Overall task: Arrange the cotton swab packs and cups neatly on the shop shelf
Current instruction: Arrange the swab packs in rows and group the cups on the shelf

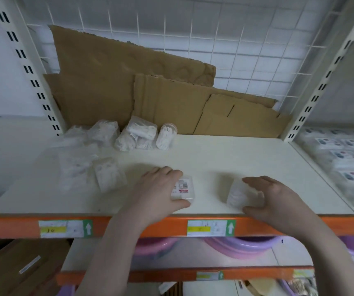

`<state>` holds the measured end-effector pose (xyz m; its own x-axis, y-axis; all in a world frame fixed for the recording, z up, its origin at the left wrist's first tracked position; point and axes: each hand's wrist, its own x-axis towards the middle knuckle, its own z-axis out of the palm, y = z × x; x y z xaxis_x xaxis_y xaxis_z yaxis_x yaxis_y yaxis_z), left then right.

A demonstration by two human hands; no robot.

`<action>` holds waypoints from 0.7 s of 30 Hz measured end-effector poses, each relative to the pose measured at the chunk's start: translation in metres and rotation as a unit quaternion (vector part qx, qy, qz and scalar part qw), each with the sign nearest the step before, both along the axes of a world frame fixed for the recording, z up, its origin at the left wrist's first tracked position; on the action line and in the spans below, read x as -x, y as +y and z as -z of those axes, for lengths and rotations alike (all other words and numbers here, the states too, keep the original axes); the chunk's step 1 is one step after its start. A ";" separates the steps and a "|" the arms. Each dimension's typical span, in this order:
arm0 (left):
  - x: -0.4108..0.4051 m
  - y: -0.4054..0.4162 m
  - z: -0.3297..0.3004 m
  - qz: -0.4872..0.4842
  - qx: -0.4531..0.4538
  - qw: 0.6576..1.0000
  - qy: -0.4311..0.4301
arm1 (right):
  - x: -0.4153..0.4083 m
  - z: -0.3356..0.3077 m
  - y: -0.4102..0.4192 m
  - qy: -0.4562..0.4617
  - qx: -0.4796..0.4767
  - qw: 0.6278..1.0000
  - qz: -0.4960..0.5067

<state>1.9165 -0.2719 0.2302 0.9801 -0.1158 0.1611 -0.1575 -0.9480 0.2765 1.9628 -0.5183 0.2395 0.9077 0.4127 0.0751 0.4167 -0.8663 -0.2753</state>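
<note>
On the white shelf board (225, 159), my left hand (157, 191) grips a small clear box of cotton swabs with a red-and-white label (183, 188) near the front edge. To its right, my right hand (272, 197) curls round a white cotton swab pack (237, 194) lying on the board. Several clear bags of white swabs (137, 135) and one round swab cup (165, 136) sit in a loose group at the back left. More clear packs (105, 174) lie scattered at the left front.
Torn cardboard sheets (129, 88) lean against the wire mesh back. White slotted uprights (325, 77) frame the bay. Packaged goods (347, 159) fill the bay to the right. An orange front beam (129, 228) carries price labels; pink and purple basins (236, 245) sit on the shelf below.
</note>
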 end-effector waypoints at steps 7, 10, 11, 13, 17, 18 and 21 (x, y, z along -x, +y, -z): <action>0.012 -0.053 -0.014 0.033 -0.017 0.999 -0.005 | 0.024 -0.004 -0.059 -0.011 -0.024 0.999 0.023; 0.013 -0.089 -0.017 0.036 -0.015 0.999 -0.009 | 0.033 -0.007 -0.098 -0.020 -0.025 0.999 0.030; 0.014 -0.103 -0.018 0.037 -0.009 0.999 -0.011 | 0.037 -0.008 -0.114 -0.023 -0.021 0.999 0.035; 0.016 -0.138 -0.019 0.042 -0.003 0.999 -0.010 | 0.043 -0.010 -0.150 -0.029 -0.020 0.998 0.044; 0.022 -0.216 -0.018 0.062 0.007 0.998 -0.009 | 0.056 -0.011 -0.229 -0.031 -0.020 0.998 0.053; 0.024 -0.235 -0.018 0.068 0.012 0.998 -0.011 | 0.059 -0.011 -0.248 -0.034 -0.021 0.998 0.056; 0.030 -0.294 -0.016 0.086 0.009 0.996 -0.010 | 0.070 -0.009 -0.304 -0.038 -0.021 0.997 0.071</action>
